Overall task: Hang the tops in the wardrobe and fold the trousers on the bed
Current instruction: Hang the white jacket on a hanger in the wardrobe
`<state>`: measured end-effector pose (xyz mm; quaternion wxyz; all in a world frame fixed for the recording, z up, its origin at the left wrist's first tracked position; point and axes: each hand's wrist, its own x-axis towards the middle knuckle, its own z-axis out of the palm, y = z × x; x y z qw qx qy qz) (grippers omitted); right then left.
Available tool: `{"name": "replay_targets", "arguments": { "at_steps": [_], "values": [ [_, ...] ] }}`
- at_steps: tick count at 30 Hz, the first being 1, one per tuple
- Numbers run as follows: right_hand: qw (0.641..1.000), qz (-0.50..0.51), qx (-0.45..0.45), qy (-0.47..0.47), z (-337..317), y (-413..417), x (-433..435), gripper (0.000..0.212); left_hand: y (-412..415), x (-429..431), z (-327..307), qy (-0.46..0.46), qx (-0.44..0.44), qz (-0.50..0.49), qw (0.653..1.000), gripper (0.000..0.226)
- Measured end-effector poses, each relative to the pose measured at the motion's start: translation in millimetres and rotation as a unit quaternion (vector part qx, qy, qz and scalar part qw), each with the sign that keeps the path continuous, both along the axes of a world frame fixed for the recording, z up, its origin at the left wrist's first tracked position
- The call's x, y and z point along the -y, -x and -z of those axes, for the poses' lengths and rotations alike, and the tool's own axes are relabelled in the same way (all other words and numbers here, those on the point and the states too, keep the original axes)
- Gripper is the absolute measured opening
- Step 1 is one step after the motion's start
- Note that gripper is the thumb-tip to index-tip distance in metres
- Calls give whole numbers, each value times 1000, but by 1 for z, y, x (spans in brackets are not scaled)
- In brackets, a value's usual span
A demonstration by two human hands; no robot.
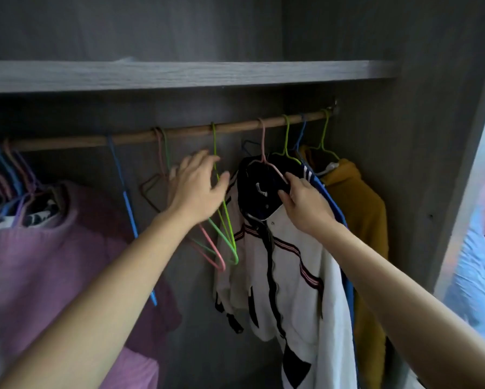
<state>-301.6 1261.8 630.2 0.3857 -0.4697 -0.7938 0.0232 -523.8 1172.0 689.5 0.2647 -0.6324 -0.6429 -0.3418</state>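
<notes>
In right fingers [293, 179], jacket [294, 265] collar

You are looking into a dim wardrobe [418, 164]: its grey panels and the space above the shelf [179, 75] sink into murk. Daylight comes from your right, where the blue cloth [477, 270] is washed out and hazy. The white jacket [300, 276] catches most of that light. The rail [179, 134] bows from wide-angle distortion. Your left hand [199, 189] is slightly blurred, and this 1 view looks soft throughout.
</notes>
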Motion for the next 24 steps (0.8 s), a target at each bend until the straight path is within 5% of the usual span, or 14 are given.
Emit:
{"name": "replay_targets", "arguments": {
  "at_steps": [7,12,24],
  "values": [
    [986,91,135,39,48,-32,62,77,-18,38,90,62,-79,55,993,48],
    [985,122,118,25,79,-75,113,54,-34,56,124,80,-51,44,995,55],
    [974,221,44,13,107,-235,215,61,-198,110,139,52,-24,218,974,52]
  ]
}}
